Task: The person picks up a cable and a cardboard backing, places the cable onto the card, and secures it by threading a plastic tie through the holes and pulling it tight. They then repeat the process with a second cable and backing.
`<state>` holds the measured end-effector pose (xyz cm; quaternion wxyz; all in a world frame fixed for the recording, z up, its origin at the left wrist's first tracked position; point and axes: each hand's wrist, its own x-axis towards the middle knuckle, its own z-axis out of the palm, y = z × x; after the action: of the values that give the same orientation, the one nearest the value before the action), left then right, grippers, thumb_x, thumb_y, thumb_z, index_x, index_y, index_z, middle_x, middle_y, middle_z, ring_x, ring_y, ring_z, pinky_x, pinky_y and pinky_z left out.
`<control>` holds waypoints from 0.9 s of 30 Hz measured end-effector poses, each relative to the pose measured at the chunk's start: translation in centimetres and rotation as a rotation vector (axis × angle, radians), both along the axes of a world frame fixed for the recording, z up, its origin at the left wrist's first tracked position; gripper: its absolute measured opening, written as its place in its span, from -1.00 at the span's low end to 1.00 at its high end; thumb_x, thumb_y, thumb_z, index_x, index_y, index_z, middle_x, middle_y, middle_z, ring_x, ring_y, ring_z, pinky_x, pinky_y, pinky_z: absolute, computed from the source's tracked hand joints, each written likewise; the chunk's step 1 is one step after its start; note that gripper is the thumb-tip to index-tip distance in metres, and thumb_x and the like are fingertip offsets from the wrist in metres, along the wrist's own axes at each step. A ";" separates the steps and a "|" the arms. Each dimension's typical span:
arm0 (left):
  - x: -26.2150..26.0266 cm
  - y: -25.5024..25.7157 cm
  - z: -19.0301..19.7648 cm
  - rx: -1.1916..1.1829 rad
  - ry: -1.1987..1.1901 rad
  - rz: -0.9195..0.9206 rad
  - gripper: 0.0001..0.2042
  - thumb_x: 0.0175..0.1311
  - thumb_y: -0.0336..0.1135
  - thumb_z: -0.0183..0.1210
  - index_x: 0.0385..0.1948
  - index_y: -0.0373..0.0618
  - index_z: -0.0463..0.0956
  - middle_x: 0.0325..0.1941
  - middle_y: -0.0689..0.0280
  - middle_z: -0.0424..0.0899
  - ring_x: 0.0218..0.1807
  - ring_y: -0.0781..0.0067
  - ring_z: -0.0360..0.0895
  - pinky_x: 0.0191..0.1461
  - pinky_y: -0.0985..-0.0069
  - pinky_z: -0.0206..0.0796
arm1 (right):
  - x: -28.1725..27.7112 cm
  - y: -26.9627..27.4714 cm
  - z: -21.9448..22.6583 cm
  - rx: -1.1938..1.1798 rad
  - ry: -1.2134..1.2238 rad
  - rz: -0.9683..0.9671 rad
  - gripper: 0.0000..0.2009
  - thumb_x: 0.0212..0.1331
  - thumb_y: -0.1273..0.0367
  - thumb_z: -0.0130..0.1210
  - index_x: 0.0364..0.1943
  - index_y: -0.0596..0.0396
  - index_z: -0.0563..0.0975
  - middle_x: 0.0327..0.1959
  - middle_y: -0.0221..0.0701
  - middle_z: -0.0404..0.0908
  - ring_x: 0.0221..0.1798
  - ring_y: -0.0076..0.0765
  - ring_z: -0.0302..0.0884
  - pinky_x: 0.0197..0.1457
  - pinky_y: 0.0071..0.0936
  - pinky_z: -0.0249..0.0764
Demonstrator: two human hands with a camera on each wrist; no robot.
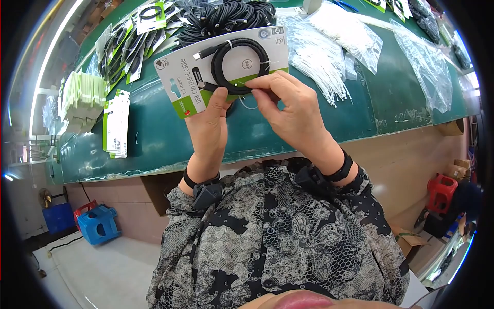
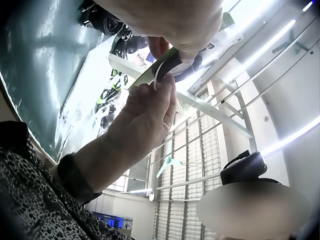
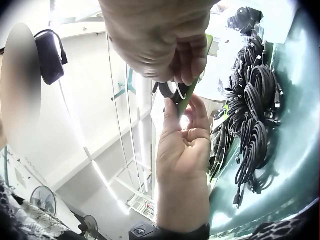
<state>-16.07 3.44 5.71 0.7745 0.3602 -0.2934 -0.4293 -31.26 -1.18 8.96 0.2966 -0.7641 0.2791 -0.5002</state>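
A printed packaging card (image 1: 175, 67), white with green and lettered "USB-C to USB-C cable", carries a coiled black USB-C cable (image 1: 218, 64). My left hand (image 1: 208, 126) holds the card's lower edge, its thumb over the front near one plug. Thumb and index finger of my right hand (image 1: 293, 103) pinch a thin white cable tie (image 1: 249, 106) at the coil's lower side, where the tie makes a loop below the card. Seen from the left wrist, the tie (image 2: 158, 75) curves round the black cable beside the right fingertips. The right wrist view shows the left hand (image 3: 185, 145) gripping from below.
On the green table (image 1: 175, 147) a heap of black cables (image 1: 226, 18) lies behind the card. Carded cables (image 1: 136, 51) and stacks of cards (image 1: 82, 95) are at left. White cable ties (image 1: 321, 62) and clear plastic bags (image 1: 422, 67) spread to the right.
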 end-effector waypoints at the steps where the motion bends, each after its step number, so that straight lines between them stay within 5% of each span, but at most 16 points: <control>1: 0.1 0.0 0.0 0.001 -0.011 0.002 -0.55 0.21 -0.65 0.11 0.13 -0.10 0.28 0.03 0.29 0.49 0.02 0.38 0.51 0.04 0.37 0.49 | 0.0 0.1 0.0 0.001 -0.001 -0.001 -0.84 0.04 0.61 0.16 -0.26 0.22 0.58 -0.42 -0.33 0.57 -0.48 -0.48 0.52 -0.39 -0.59 0.45; 27: -0.2 0.3 -0.4 -0.089 -0.323 0.153 -0.60 0.05 -0.65 0.28 -0.04 -0.24 0.42 -0.15 0.32 0.57 -0.17 0.58 0.53 -0.10 0.65 0.43 | -0.2 0.6 0.5 -0.087 0.146 -0.023 -0.87 0.04 0.59 0.14 -0.29 0.21 0.57 -0.40 -0.27 0.57 -0.43 -0.24 0.56 -0.38 -0.47 0.46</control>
<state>-16.29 3.74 5.30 0.7628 0.4112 -0.4044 -0.2925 -31.42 -0.53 9.50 0.2364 -0.8076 0.2867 -0.4580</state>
